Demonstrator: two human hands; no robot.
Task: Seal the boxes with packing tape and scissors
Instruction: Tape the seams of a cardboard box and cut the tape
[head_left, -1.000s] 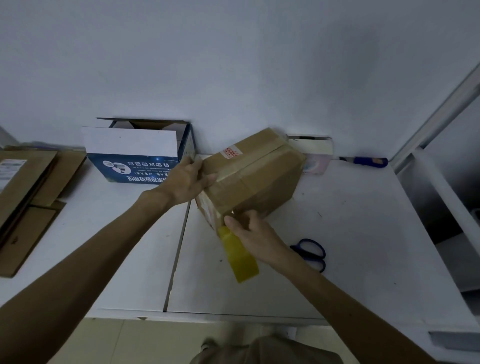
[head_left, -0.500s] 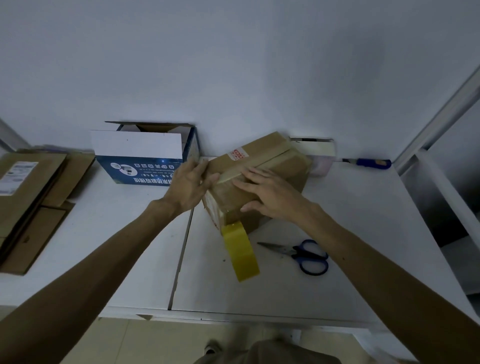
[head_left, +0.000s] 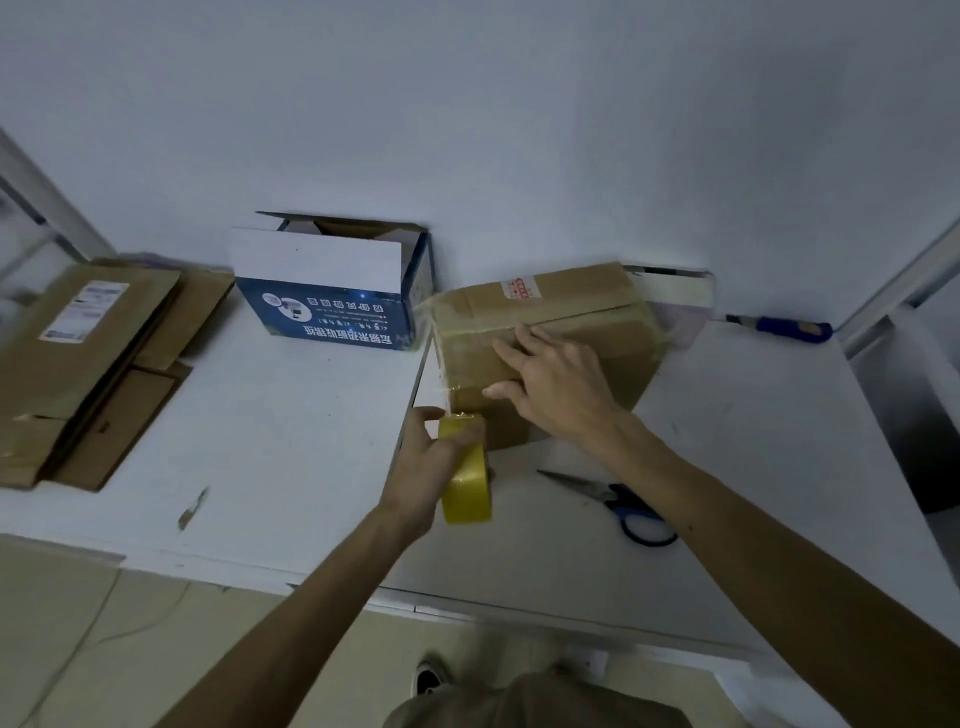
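Far left of the white desk (head_left: 260, 441) there's a stack of flattened brown cardboard sheets (head_left: 88, 358), one with a white label on it. Next over, back by the wall, sits an open blue-and-white printed carton (head_left: 332, 296) with its flaps up.

Then the action bit: the left hand (head_left: 421, 467) has its fingers (head_left: 465, 439) wrapped around a yellow roll of packing tape (head_left: 465, 483). The roll is held on edge, right up against the near corner of the brown cardboard box (head_left: 571, 312). That box sits mid-desk, turned at an angle, with glossy tape already across its top seam and a small red-and-white sticker near the back edge. The right hand (head_left: 556, 379) lies flat on the box, fingers straight and spread, not gripping anything.

On the desk just right of the roll lie blue-handled scissors (head_left: 618, 501), partly under the right forearm. A small white box (head_left: 675, 291) stands behind the brown one, and a blue-handled tool (head_left: 789, 328) lies by the wall.
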